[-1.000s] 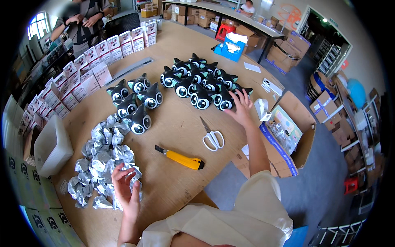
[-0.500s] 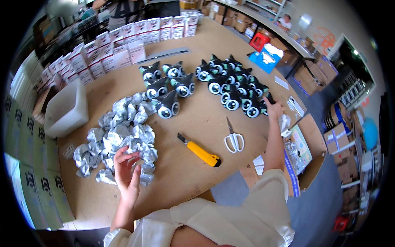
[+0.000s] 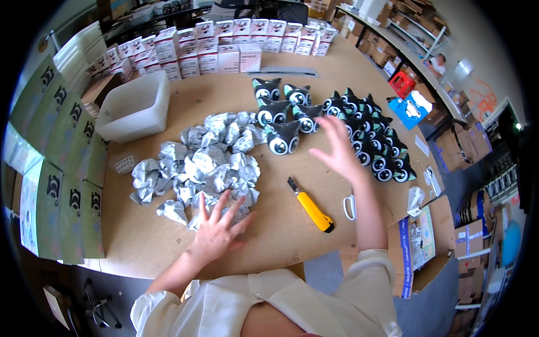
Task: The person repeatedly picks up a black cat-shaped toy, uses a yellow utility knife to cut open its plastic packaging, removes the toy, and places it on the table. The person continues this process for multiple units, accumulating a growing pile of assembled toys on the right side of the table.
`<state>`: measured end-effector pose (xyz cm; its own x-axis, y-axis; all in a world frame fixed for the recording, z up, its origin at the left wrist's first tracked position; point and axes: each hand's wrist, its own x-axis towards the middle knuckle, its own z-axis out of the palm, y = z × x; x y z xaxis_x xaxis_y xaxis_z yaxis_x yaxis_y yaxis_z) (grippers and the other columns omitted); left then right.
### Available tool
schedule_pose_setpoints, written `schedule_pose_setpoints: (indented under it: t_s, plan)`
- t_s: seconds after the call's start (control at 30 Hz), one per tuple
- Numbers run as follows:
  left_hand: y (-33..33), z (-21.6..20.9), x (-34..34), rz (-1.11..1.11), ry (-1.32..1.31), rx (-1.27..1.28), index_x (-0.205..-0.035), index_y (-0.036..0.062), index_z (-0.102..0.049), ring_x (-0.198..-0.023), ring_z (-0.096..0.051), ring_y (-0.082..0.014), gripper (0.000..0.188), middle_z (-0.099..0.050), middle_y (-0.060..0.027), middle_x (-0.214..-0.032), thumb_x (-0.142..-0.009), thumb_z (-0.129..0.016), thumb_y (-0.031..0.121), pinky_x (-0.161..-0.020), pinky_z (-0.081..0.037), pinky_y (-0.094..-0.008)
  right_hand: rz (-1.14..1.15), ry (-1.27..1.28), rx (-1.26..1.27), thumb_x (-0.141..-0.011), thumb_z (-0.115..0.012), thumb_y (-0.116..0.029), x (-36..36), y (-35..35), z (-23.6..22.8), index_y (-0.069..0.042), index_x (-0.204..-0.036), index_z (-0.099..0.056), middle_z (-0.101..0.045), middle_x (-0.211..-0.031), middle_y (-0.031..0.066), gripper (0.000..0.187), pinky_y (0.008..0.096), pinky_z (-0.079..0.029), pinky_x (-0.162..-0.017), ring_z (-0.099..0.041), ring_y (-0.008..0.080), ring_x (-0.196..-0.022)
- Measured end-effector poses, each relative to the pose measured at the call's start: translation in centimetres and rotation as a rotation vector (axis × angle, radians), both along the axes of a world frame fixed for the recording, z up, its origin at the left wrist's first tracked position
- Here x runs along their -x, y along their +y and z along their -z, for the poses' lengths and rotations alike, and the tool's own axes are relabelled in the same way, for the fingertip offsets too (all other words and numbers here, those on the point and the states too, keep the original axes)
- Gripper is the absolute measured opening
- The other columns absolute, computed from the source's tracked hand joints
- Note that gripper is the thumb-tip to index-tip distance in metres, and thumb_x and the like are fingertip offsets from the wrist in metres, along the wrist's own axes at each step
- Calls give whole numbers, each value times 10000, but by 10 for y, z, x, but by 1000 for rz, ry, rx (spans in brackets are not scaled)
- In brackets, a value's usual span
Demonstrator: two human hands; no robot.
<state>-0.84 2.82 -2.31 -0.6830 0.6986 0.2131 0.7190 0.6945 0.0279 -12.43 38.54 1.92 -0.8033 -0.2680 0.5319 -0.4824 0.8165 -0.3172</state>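
My left hand (image 3: 218, 231), fingers spread, is at the near edge of a heap of crumpled silver-grey wrapping sheets (image 3: 208, 163). Nothing shows in its grasp. Further right, my right hand (image 3: 337, 149) reaches forward with thumb and fingers apart, holding nothing I can see. It is nearest a small group of black cat-head figures with big white-ringed eyes (image 3: 282, 139). A larger cluster of the same cat-head figures (image 3: 373, 135) lies to its right, partly hidden by the hand. A yellow box cutter (image 3: 314, 211) lies between my forearms. White-handled scissors (image 3: 349, 207) are mostly covered by my right arm.
Rows of small white-and-red boxes (image 3: 208, 56) line the far side. A translucent plastic bin (image 3: 135, 115) and stacked green cartons (image 3: 62, 205) stand at left. An open cardboard box (image 3: 404, 264) is by the right edge. Further back sits a person (image 3: 437, 64).
My right hand has moved left from the right edge of the figure cluster toward the smaller group. My left hand has spread its fingers over the sheets. The view has shifted left.
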Motion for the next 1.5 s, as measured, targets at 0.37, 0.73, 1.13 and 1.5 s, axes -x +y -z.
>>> schedule_pose_setpoints:
  t_s: [0.37,0.73,1.13,1.5]
  plan:
    - [-37,53,58,67,293,143,-1383,398,-400,-1415,-264,-327,646,-321,55,-1518,-814,-616,183,-1064,-149,-752,49,-91,-350,-642,-822,-230,42,-75,39,-117,-1433,-334,-465,-1343,114,936,542,-229,-1128,-404,277,-1304]
    - [-57,59,128,-13,303,120,-1429,386,-358,-1426,-268,-277,756,-327,70,-1525,-765,-701,276,-1128,-91,-678,-38,-102,118,-607,-870,-278,-124,-140,20,-36,-1318,-498,-517,-1206,178,838,470,-426,-951,-511,365,-1115]
    - [-51,7,20,38,-699,-979,-1516,56,-120,-1417,-227,-370,1099,-188,-223,-1539,-713,-838,273,-1138,-274,-483,9,-45,660,-637,-892,-231,-155,-199,75,14,-1369,-397,-497,-1157,152,917,396,-458,-872,-528,298,-1051]
    - [-54,59,-21,-246,-1081,-1657,-1390,27,-347,-1160,-537,-222,752,-526,-132,-1280,-777,-759,167,-997,-432,-365,345,-118,175,-873,-674,-233,-158,-131,72,-17,-1293,-532,-497,-1263,212,493,438,-444,-946,-517,359,-1137]
